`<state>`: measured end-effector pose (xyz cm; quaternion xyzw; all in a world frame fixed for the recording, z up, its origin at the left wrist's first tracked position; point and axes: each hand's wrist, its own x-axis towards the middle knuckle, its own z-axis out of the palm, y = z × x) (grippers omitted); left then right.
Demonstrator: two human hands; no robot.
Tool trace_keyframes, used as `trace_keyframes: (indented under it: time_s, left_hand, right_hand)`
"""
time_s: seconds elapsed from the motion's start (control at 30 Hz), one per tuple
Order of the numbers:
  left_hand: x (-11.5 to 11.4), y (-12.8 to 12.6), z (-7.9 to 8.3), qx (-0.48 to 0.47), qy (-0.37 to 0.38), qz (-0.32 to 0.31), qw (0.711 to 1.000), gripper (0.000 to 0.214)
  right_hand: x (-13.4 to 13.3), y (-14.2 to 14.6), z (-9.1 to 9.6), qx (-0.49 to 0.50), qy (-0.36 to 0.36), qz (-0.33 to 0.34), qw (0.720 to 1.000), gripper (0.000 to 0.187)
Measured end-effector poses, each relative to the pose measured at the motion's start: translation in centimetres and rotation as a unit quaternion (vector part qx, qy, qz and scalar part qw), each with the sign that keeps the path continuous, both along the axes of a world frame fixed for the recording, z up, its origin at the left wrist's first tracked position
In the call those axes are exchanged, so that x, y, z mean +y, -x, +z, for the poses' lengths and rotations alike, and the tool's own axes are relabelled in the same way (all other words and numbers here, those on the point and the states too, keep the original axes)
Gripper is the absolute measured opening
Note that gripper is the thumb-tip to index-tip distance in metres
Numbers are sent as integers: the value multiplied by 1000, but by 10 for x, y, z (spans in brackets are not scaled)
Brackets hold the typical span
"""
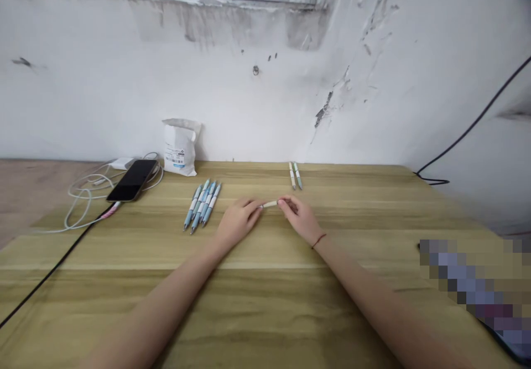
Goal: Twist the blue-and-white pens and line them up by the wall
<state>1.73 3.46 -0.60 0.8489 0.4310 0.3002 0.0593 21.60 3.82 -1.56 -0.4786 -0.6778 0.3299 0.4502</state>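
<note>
Between my two hands a slim pen (270,204) with a pale, cream-coloured barrel lies nearly level, just above or on the wooden table. My left hand (240,218) closes on its left end, with the fingers covering that part. The fingertips of my right hand (299,214) pinch the other end; a thin red cord circles that wrist. Left of my hands, several light-blue and white pens (202,206) lie side by side in a bunch. Beyond my right hand, two more pens, one cream (292,176) and one green and blue (297,176), lie near the wall.
A black phone (133,180) with white cables (87,192) and a black cord (62,259) lies at the left. A white packet (180,149) stands against the wall. On the right, a pixelated object (477,291) lies near the edge of the wooden table (265,313).
</note>
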Motion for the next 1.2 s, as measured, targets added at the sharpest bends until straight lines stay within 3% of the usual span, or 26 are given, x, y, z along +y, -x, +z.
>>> trace_keyframes:
  time_s: [0.57, 0.83, 1.2]
  left_hand:
    - [1, 0, -2, -3, -10, 9, 1000, 26]
    - [0, 0, -1, 0, -11, 8, 1000, 26]
    - [1, 1, -2, 11, -17, 24, 1000, 26]
  right_hand:
    - [2, 0, -3, -3, -2, 2, 1000, 28]
    - [3, -3, -3, -61, -8, -5, 998, 31]
    - [1, 1, 0, -21, -8, 10, 1000, 24]
